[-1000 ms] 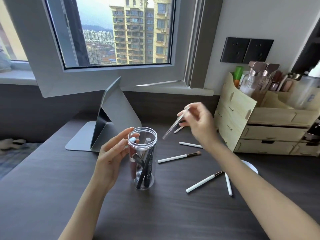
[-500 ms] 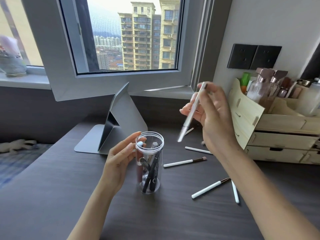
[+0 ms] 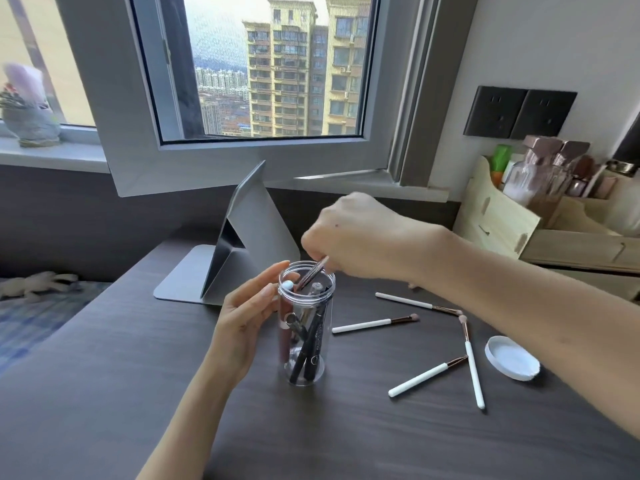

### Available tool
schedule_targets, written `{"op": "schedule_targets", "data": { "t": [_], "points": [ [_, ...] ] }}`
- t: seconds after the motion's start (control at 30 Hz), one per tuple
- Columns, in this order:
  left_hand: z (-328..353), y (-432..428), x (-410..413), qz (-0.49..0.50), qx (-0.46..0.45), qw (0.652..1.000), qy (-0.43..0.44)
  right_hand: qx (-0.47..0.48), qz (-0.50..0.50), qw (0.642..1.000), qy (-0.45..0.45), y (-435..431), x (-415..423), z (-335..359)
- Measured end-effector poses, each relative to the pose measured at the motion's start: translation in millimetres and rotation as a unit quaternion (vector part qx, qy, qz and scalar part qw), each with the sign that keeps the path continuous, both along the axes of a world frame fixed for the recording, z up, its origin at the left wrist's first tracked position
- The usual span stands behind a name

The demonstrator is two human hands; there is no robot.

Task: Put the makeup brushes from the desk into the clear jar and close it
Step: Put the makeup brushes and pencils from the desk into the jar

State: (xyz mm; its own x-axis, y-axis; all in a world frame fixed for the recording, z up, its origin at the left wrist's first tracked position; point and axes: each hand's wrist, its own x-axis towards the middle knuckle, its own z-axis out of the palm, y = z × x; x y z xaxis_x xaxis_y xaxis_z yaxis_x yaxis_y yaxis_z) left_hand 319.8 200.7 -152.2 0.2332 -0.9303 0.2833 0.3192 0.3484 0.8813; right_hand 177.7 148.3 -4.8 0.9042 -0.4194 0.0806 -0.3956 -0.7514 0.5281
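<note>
1. The right hand [image 3: 360,237] sits just above centre of the frame, knuckles up, fingers curled down and pinched on a makeup brush [image 3: 311,277] whose lower part slants down-left into the mouth of the jar.
2. The clear jar [image 3: 304,327] stands upright on the desk directly below and slightly left of that hand, lidless, its rim just under the fingertips.
3. The left hand [image 3: 246,323] is at the jar's left side, fingers loosely spread and partly curved; the fingertips lie against the upper wall and rim, steadying it rather than wrapping it.
4. Inside the jar lean several dark pencil-like sticks, a reddish tube and a piece with a pale blue round top.
5. Four white-handled brushes lie loose on the dark desk [image 3: 104,393], right of the jar and below the right forearm: one [image 3: 374,323] nearest the jar, one [image 3: 415,303] farther back, one [image 3: 426,375] lower right, and one [image 3: 471,362] running nearly top to bottom beside it.
6. The white round lid [image 3: 510,358] lies flat on the desk at right, just beyond the brushes, partly hidden by the forearm.
7. A grey folding stand [image 3: 242,237] stands behind the jar, and a wooden organiser [image 3: 502,220] with bottles fills the upper right.
</note>
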Motion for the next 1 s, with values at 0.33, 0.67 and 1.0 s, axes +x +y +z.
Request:
{"op": "schedule_targets", "data": {
  "t": [0.33,0.67,1.0],
  "points": [
    [-2,-1,1,-0.006,-0.004,1.000,0.005,0.379,-0.012,0.897,-0.225,-52,-13,2],
    [-2,-3,1,-0.001,-0.010,1.000,0.002,0.132,-0.373,0.917,-0.053,-166,-123,-139],
    [-2,-2,2,0.004,-0.011,1.000,-0.002,0.038,-0.311,0.944,-0.104,-172,-126,-157]
  ]
}}
